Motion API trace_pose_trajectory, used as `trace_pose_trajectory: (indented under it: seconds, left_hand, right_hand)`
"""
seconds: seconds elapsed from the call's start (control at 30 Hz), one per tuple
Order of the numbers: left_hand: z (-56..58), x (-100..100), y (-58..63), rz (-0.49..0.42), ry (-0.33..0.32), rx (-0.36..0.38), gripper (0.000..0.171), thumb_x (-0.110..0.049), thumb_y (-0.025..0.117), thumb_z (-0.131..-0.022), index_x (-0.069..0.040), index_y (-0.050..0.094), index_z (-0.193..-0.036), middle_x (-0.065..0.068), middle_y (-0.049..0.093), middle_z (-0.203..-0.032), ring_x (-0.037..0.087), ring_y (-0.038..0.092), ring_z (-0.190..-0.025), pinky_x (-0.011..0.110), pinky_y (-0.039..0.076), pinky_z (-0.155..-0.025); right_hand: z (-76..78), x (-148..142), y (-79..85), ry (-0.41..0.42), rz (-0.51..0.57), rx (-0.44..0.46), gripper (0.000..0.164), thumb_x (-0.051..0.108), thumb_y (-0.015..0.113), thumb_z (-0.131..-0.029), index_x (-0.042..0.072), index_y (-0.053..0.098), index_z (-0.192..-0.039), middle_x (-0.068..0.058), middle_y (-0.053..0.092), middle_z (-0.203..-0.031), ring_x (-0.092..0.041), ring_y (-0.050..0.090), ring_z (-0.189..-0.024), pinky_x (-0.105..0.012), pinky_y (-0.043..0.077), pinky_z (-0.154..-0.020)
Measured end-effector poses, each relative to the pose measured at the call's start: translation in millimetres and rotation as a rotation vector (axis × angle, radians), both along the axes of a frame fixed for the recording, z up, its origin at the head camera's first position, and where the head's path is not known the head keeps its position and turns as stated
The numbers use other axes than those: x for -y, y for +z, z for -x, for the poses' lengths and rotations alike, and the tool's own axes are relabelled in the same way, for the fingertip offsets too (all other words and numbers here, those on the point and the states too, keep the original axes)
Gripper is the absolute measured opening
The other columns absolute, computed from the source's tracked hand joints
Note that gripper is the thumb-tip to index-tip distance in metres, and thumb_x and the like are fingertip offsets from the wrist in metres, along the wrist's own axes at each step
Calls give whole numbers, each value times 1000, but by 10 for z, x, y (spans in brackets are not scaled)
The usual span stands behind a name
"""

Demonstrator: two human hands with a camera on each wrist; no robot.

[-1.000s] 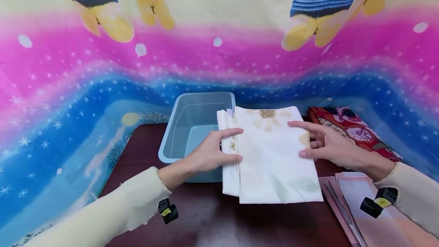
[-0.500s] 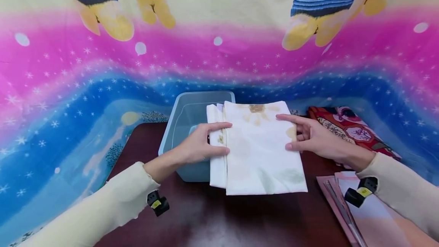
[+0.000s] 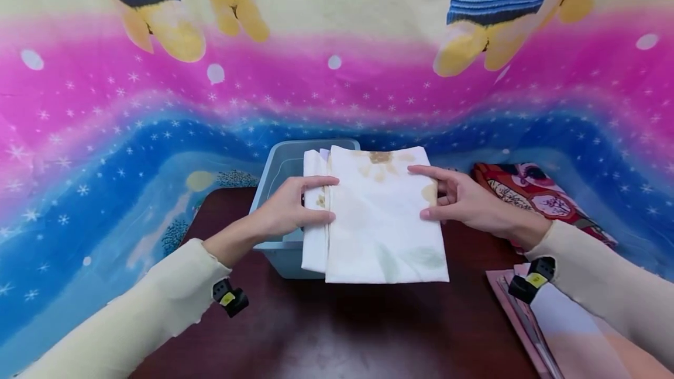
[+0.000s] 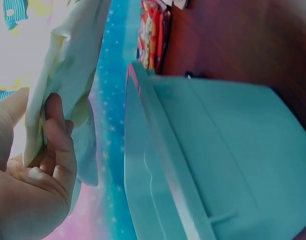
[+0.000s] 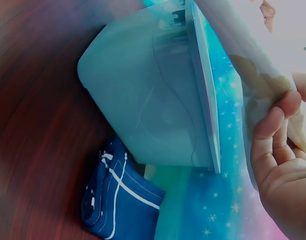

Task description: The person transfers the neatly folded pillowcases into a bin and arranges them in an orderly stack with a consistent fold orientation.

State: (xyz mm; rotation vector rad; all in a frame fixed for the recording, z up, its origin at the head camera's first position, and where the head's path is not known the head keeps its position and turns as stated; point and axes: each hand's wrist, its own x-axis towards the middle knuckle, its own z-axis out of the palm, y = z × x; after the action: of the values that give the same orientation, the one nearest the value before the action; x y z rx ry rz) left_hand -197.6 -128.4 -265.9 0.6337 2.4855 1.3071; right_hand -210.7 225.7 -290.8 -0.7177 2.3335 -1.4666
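Note:
A folded white cloth with faded flower and leaf prints is held up in front of me between both hands. My left hand pinches its left edge, thumb and index finger on the near face. At the opposite edge, my right hand grips it the same way, the other fingers curled behind. The cloth hangs over the right part of a blue-grey plastic bin and hides much of it. In the left wrist view, the bin's rim lies beside the cloth, apart from it.
A red patterned folded cloth lies at the back right of the dark table. Nearer, at the right, is a pink and white folded cloth. The right wrist view shows a navy folded cloth beside the bin.
Both hands have carried the white cloth leftward and somewhat up or away, so it covers more of the bin. The grip looks the same; the bin and other cloths stay put.

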Motion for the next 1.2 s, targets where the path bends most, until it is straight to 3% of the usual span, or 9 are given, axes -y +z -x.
trace_pose_trajectory:
  seconds: [0.7, 0.97, 1.2]
  left_hand:
    - [255, 296, 57, 131, 5, -55, 66, -20, 77, -89, -15, 51, -149, 15, 66, -109, 16, 69, -79, 30, 59, -74]
    - [361, 423, 79, 179, -8, -109, 65, -21, 78, -89, -15, 51, -149, 13, 67, -99, 16, 67, -75, 30, 58, -71]
    - [426, 513, 68, 177, 26, -82, 64, -21, 78, -89, -16, 52, -148, 15, 66, -102, 18, 67, -78, 30, 58, -70]
  right_hand:
    - [230, 371, 36, -5, -19, 38, 80, 16, 76, -91, 22, 34, -158, -12, 53, -86, -16, 35, -50, -33, 45, -57]
    - [340, 491, 73, -4, -19, 44, 80, 16, 76, -91, 23, 34, -158, -13, 59, -93, -19, 59, -59, -36, 59, -79]
    - [440, 616, 60, 22, 22, 35, 79, 12, 75, -91, 19, 34, -158, -10, 59, -88, -22, 63, -63, -37, 57, -72]
